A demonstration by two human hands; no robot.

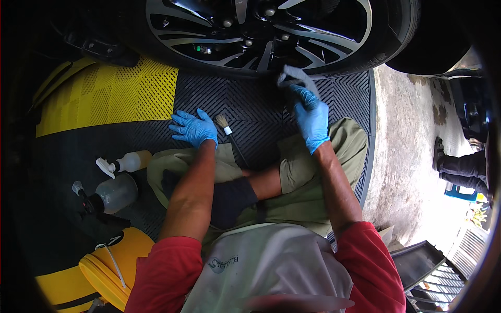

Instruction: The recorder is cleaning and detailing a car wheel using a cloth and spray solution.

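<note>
My right hand [313,115], in a blue disposable glove, grips a grey cloth [299,77] against the lower sidewall of a car tyre [395,43]. The cloth is partly blurred, and the fingers under it are hidden. Above it is the alloy wheel [268,53], with black and polished spokes and visible lug nuts. My left hand [193,127], gloved the same way, rests palm down with fingers spread on the black slatted floor mat [250,101]. Just right of it lies a round detailing brush [227,127] with pale bristles, a white collar and a black handle.
Left of my crossed legs lie a spray bottle [133,161] with amber liquid and a pump sprayer [117,193]. A yellow bucket [117,270] sits at lower left. Yellow mat tiles [117,94] border the black ones. Another person's legs [464,166] show at far right, beyond bare concrete [407,129].
</note>
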